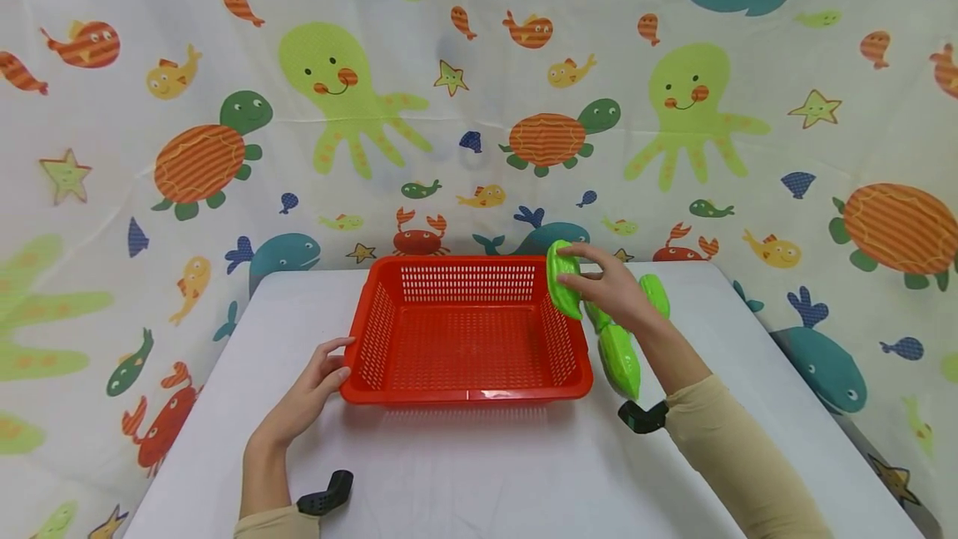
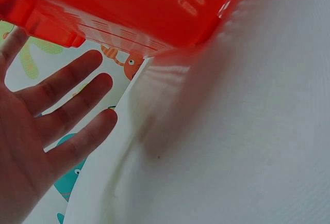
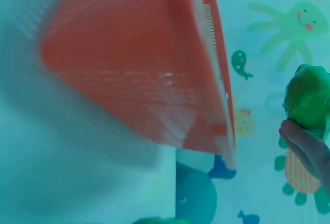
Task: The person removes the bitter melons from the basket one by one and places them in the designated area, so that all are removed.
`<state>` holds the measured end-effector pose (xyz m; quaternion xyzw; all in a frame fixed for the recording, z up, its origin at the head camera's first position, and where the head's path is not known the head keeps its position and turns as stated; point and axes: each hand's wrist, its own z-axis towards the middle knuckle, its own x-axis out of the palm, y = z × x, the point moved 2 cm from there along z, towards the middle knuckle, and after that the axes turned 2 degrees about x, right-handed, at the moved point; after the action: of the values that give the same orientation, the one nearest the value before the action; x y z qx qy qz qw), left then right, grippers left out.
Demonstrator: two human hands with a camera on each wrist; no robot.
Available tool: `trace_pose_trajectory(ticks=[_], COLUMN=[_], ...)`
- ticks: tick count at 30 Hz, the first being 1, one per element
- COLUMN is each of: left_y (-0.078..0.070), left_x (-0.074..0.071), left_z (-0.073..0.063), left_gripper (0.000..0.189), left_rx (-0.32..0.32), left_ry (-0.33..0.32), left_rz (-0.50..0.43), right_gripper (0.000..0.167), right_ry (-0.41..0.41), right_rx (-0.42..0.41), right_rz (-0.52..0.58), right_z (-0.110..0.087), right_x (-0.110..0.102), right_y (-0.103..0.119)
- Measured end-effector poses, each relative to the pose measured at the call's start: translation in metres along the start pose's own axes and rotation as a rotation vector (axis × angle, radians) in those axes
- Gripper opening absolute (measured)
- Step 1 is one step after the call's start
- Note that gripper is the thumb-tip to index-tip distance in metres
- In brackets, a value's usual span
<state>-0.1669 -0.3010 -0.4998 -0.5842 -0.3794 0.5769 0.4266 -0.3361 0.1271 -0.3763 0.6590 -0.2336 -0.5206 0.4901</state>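
A red plastic basket (image 1: pixel 467 331) with slotted walls stands on the white table in the head view. At its left rim my left hand (image 1: pixel 307 393) touches the edge; in the left wrist view several fingers (image 2: pixel 77 118) are straight and spread, and the thumb is hidden. My right hand (image 1: pixel 617 285) pinches a shiny bright green packet (image 1: pixel 561 281) between thumb and fingers, raised at the basket's right rim. In the right wrist view the green packet (image 3: pixel 308 100) looks crumpled, with fingertips against its lower side. No items show inside the basket.
More green packets (image 1: pixel 619 360) lie on the table (image 1: pixel 464 472) right of the basket, partly behind my right hand and forearm. A cloth (image 1: pixel 464 48) printed with sea animals hangs behind the table. Each wrist carries a black camera mount (image 1: pixel 327 495).
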Motion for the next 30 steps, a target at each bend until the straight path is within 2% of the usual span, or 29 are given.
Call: trace_pose_trajectory(ticks=[8,14,30], left_y=[0.001,0.002,0.003], left_x=[-0.001,-0.002,-0.004], left_z=[0.002,0.003,0.004], left_gripper=[0.053,0.054,0.055], left_rx=[0.001,0.002,-0.004], left_ry=[0.01,0.016,0.018], left_rz=[-0.008,-0.015,-0.005], right_gripper=[0.053,0.057,0.063], right_ry=[-0.012,-0.027,-0.035], right_rx=[0.005,0.046,0.184], right_rz=[-0.005,-0.046,-0.035], right_z=[-0.022,-0.038,-0.067], right_x=[-0.017,-0.032,-0.06], right_y=[-0.017,-0.033,-0.072])
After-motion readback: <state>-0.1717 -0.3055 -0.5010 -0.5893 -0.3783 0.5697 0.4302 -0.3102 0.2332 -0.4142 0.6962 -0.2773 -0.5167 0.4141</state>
